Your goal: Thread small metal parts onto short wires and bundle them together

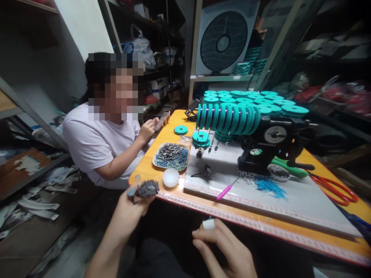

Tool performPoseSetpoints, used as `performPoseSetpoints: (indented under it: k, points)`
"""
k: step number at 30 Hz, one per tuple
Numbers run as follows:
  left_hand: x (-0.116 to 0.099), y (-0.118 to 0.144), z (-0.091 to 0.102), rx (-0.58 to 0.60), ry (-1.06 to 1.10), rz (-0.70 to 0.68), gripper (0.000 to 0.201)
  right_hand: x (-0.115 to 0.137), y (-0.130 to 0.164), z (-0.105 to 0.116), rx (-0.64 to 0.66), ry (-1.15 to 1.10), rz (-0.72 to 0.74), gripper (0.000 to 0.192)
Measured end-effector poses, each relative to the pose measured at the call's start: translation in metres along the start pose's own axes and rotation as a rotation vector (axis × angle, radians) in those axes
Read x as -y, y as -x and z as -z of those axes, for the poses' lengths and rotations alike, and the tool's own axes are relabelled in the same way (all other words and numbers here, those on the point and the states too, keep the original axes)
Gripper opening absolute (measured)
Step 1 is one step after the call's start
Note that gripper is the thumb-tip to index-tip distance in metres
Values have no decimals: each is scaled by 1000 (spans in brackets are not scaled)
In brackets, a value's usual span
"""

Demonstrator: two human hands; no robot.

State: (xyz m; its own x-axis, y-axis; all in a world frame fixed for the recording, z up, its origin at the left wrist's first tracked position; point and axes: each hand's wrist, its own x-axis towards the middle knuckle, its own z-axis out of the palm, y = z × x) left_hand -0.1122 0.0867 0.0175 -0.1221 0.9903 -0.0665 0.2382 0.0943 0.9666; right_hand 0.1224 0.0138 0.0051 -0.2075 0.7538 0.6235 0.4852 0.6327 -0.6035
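My left hand (131,206) is raised at the near left corner of the orange table (333,172) and grips a dark spiky bundle of small metal pieces (147,188). My right hand (224,249) is low in front of the table edge and pinches a small white cylinder (208,224) between thumb and fingers. On the table just beyond the bundle lie a white round lid (171,177) and a tray of grey and blue small parts (171,156).
A person in a white shirt (92,143) sits at the table's left, holding something. A white board (304,197) carries a black machine (272,148) with teal spools (228,117), a pink-handled tool (224,192), blue wire bits and red scissors (333,189). Shelves and a fan stand behind.
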Motion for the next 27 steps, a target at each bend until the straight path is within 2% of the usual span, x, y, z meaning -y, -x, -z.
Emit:
performPoseSetpoints:
  k: [5,8,10,12,15,19,24,27]
  points:
    - [5,49,-50,138,369,145,46,1,-6,-4,-62,-47,-110,13]
    - [8,61,-67,199,401,160,48,0,-6,-4,-92,-70,-197,11]
    - [11,63,-73,192,344,128,47,0,-5,-1,-96,-96,-242,9]
    - [11,66,-78,138,317,109,46,0,-4,1,-99,-112,-284,8]
    - [5,72,-85,84,351,142,48,1,-2,3,-84,-128,-329,8]
    - [0,81,-91,156,451,245,53,1,1,2,-59,-158,-346,12]
    - [1,85,-94,3,603,368,56,-1,3,3,-101,-107,-215,10]
    - [-5,85,-94,-15,715,439,57,-2,3,3,-126,-32,-125,13]
